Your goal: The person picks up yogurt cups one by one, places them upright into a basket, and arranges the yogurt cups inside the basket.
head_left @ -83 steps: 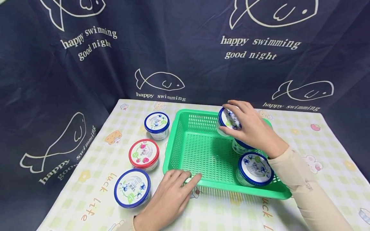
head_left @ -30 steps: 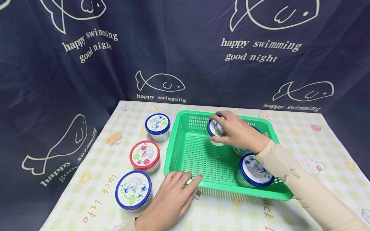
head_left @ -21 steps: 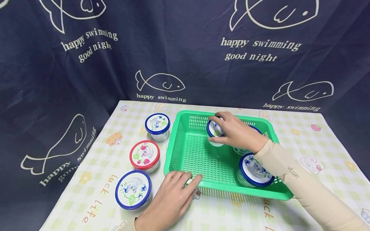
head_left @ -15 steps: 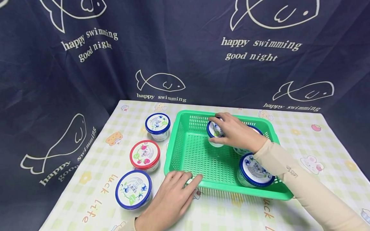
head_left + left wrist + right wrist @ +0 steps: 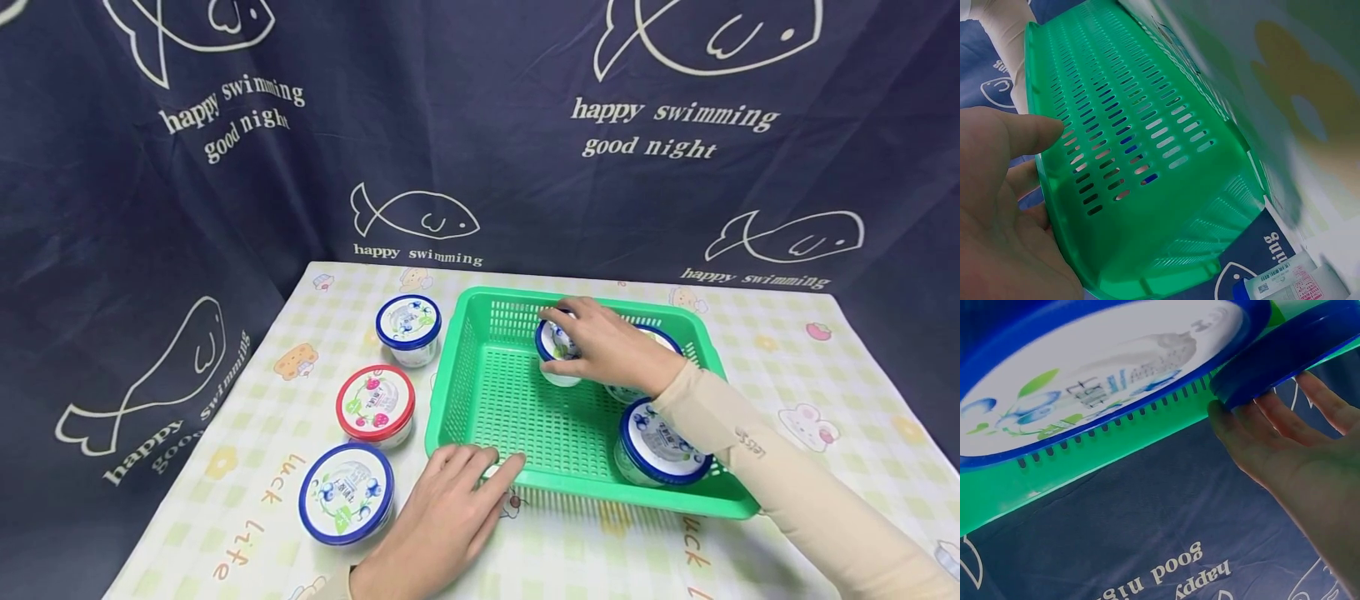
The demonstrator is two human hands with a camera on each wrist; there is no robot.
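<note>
My right hand (image 5: 615, 348) holds a clear round tub with a blue-rimmed blueberry lid (image 5: 550, 340) at the back of the green basket (image 5: 444, 379). The fingers lie across its lid and hide part of it. In the right wrist view, fingertips touch the edge of that tub's blue lid (image 5: 1285, 356). Two more blue-lidded tubs stand in the basket: one partly behind the right hand (image 5: 626, 393), one at the front right (image 5: 663, 442). My left hand (image 5: 446, 521) grips the near left rim, with the thumb on the outer wall (image 5: 1110, 125) in the left wrist view.
Left of the basket, a small blue-lidded tub (image 5: 408, 321), a red-lidded raspberry tub (image 5: 375, 402) and a larger blue-lidded tub (image 5: 347, 493) stand in a row on the checked tablecloth (image 5: 255, 400). A dark fish-print curtain (image 5: 525, 208) hangs behind the table.
My right hand has carried the tub leftward and lower inside the basket, away from the other two tubs. Over the last second it shifted only slightly. The left hand keeps its place.
</note>
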